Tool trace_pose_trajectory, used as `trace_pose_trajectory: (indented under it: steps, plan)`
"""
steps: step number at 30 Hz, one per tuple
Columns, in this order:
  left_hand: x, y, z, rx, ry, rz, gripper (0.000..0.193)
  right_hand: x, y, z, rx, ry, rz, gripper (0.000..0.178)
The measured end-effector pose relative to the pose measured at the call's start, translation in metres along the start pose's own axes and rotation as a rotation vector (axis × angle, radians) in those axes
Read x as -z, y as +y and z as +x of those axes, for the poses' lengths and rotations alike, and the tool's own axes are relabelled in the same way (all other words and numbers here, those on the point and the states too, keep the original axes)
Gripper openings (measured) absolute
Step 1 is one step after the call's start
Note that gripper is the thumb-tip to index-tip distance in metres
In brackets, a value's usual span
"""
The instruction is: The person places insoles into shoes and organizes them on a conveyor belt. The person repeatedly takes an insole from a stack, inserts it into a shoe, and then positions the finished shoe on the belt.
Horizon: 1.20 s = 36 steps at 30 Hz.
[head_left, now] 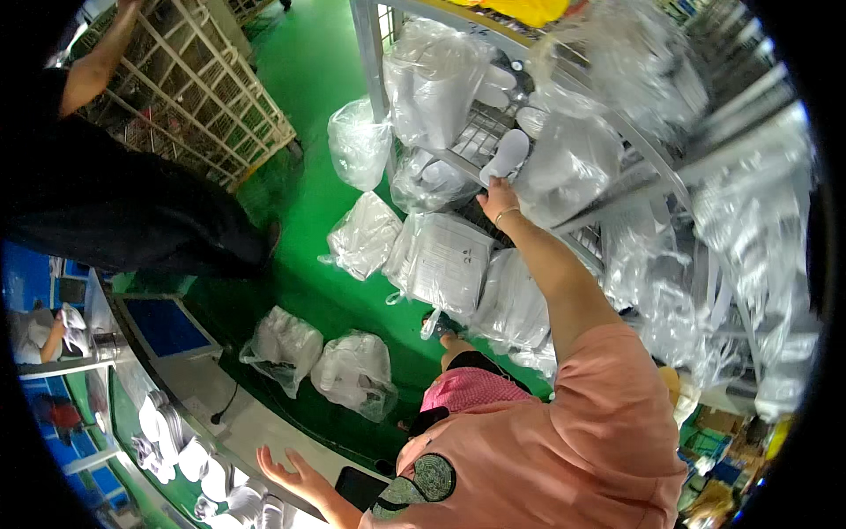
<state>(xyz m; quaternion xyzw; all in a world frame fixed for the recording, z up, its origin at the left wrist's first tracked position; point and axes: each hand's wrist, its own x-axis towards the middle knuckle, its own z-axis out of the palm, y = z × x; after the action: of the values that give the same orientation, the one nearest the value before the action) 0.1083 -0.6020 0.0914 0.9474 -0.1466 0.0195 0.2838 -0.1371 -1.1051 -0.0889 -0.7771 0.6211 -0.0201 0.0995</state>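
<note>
My right hand (pixel 500 201) reaches up to the metal rack, its fingers closed on the near end of a white shoe sole (pixel 508 154). The sole is tilted over the wire shelf, between a full clear plastic bag (pixel 432 84) on the left and another bag (pixel 573 163) on the right. More pale soles (pixel 495 86) lie deeper on that shelf, partly covered by plastic. Low on the left, my left hand (pixel 295 476) is empty with its fingers spread, above the edge of the white workbench (pixel 264 432).
Filled plastic bags (pixel 441 260) stand on the green floor along the rack, and two more bags (pixel 352 370) lie by the bench. White shoes (pixel 167 428) line the conveyor. A person in dark clothes (pixel 132 203) is beside a wire cage cart (pixel 194 79).
</note>
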Motion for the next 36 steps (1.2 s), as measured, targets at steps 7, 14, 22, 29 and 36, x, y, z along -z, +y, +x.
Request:
trace_pose_trajectory:
  steps: [7, 14, 22, 29, 36]
  plan:
    - [-0.034, 0.058, -0.008, 0.163, -0.112, -0.164, 0.037, -0.052, 0.035, 0.067, 0.028, -0.156, -0.089, 0.066]
    - [-0.047, 0.091, -0.002, 0.104, -0.139, -0.148, 0.033, -0.020, 0.037, 0.077, 0.157, -0.316, -0.159, 0.019]
    - [-0.072, 0.086, -0.050, 0.919, -0.601, -1.129, 0.060, 0.047, -0.141, -0.172, 1.183, -0.538, 0.802, 0.020]
    - [-0.018, -0.002, -0.072, 0.780, -0.056, -1.204, 0.024, 0.081, -0.256, -0.308, 1.732, -0.999, 0.743, 0.038]
    - [0.059, -0.083, -0.119, 0.164, 0.105, -0.554, 0.026, 0.055, -0.341, -0.475, 1.190, -1.371, 0.841, 0.050]
